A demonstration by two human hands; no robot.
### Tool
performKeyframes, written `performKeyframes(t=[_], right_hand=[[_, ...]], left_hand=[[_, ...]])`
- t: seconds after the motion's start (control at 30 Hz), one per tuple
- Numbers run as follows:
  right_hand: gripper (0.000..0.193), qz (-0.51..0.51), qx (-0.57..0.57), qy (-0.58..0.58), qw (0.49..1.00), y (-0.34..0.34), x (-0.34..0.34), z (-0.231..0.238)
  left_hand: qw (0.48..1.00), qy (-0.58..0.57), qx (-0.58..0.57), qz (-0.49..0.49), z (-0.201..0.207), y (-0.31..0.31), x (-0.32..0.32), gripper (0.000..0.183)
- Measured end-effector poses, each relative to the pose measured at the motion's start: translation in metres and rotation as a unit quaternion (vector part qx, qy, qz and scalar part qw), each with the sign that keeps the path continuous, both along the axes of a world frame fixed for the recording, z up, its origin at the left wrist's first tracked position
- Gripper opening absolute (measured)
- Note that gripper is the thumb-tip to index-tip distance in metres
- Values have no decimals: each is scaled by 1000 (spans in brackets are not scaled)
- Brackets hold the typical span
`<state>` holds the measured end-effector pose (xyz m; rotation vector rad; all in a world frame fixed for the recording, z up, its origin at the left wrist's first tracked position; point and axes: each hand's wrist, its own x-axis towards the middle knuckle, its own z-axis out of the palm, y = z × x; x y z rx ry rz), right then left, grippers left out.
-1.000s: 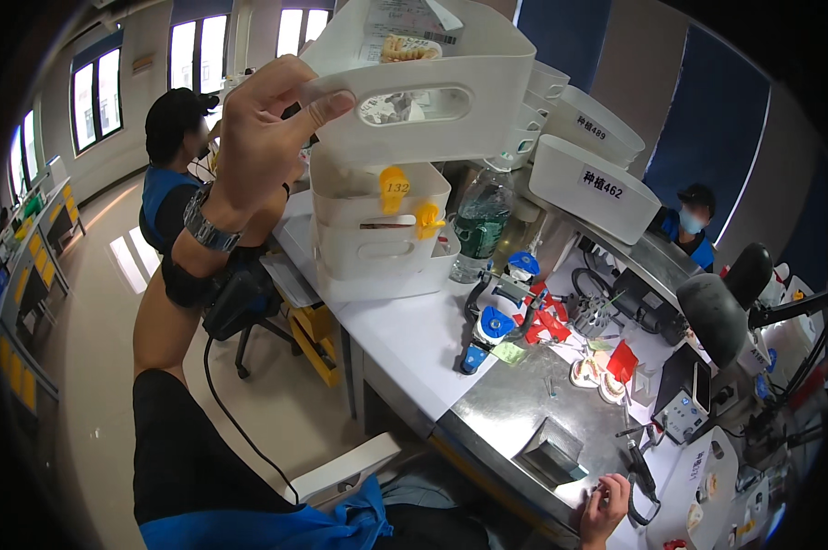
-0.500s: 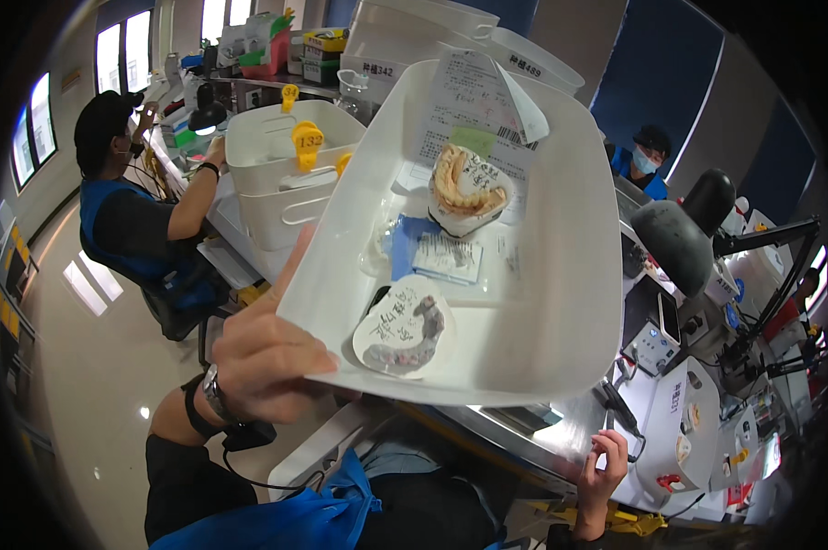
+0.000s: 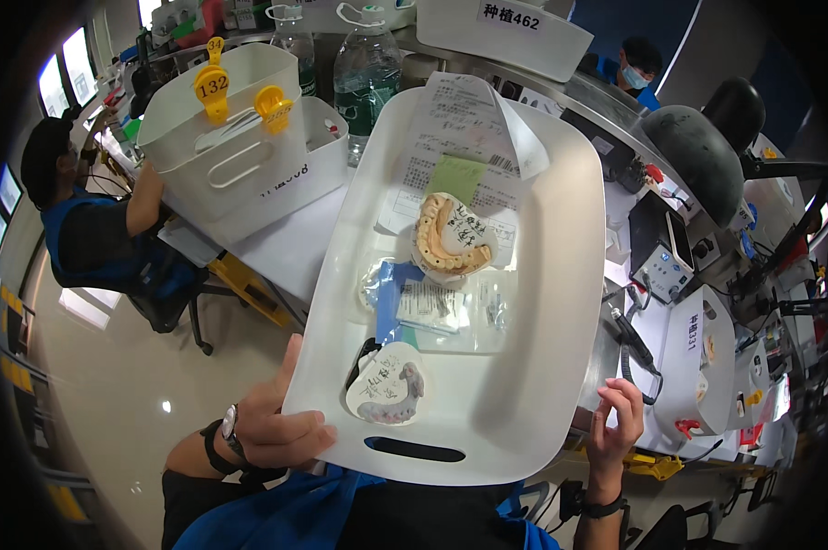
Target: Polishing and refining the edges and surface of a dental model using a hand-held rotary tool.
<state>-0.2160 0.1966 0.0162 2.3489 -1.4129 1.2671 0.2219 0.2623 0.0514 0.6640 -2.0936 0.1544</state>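
Note:
My left hand (image 3: pixel 281 423) grips the near left corner of a white plastic bin (image 3: pixel 524 440), holding it up in front of me. Inside lie a yellowish dental model (image 3: pixel 446 249) on a white base, a grey-and-white dental model (image 3: pixel 388 390) near the handle slot, and a clear bag with a blue packet (image 3: pixel 423 305). Printed paperwork (image 3: pixel 451 119) with a green sticky note (image 3: pixel 458 176) leans at the bin's far end. My right hand (image 3: pixel 620 417) is raised off the bin's right side, fingers loosely curled and apart, holding nothing.
Stacked white bins with yellow number tags (image 3: pixel 210 93) stand at the left beside water bottles (image 3: pixel 368 78). To the right are a black lamp (image 3: pixel 694 151), a control box (image 3: pixel 663 272), a handpiece on a coiled cord (image 3: pixel 631 337) and another white bin (image 3: pixel 694 367). Co-workers sit left and far right.
The bin has come lower and tilted so that its inside and near handle slot show more. My right hand has risen a little. My left hand keeps its hold.

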Motion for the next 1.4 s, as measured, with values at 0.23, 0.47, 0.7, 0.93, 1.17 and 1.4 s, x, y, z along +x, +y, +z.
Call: performKeyframes(t=[0.23,0.47,0.7,0.93,1.17,1.4], right_hand=[[31,23,-8,-6,1000,-6,15,9],[30,35,-12,4,999,0,25,17],[30,61,-11,-30,998,14,39,39],[21,98,50,-63,992,26,60,61],[78,107,266,-203,936,60,53,39],[99,57,446,-353,821,90,56,40]], left_hand=[[995,-68,-74,8,-25,5,1,14],[991,-80,-102,-18,-43,1,-4,15],[988,-127,-87,-35,-70,6,-7,21],[984,-125,-116,-48,-84,1,-18,22],[989,-82,-106,-63,-65,-11,-42,22],[992,-39,-109,-50,-59,-16,-67,23]])
